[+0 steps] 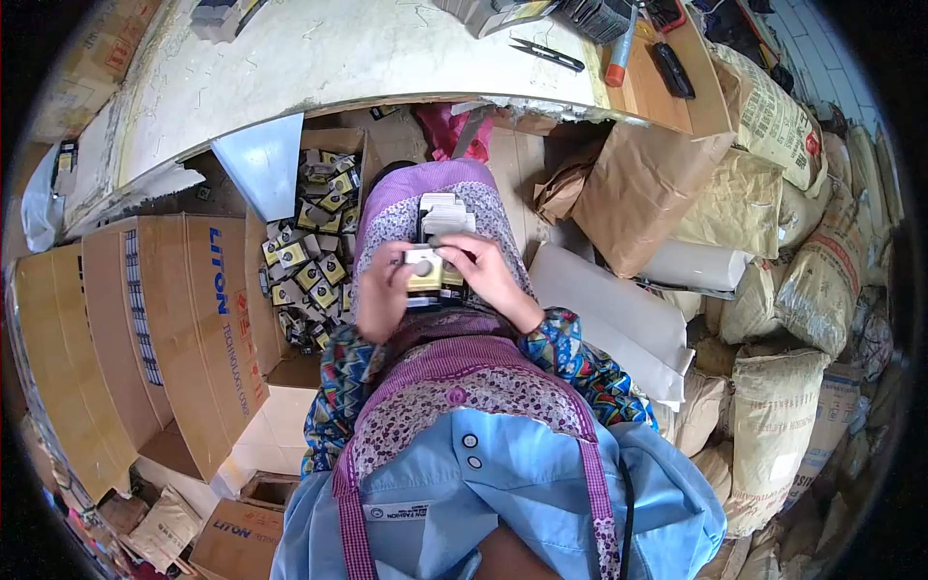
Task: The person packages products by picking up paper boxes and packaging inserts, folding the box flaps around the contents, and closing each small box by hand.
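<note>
Above my lap, my left hand [384,290] and my right hand [480,274] hold a small card [422,271] between them, white at the top and yellow below, with a round dark spot. The fingers of both hands are closed at its upper edge; my left hand is slightly blurred. Just beyond the hands, a stack of white and grey cards [448,215] lies on the purple flowered apron [391,215]. More yellow and black cards lie partly hidden beneath the held one.
Left of my lap stands an open carton [288,371] with many yellow-and-black cards. A worktable [367,58] ahead bears black snips [547,54] and an orange-capped tube [622,53]. Large cartons [198,319] stand left; paper bags [638,188] and sacks [773,425] crowd the right.
</note>
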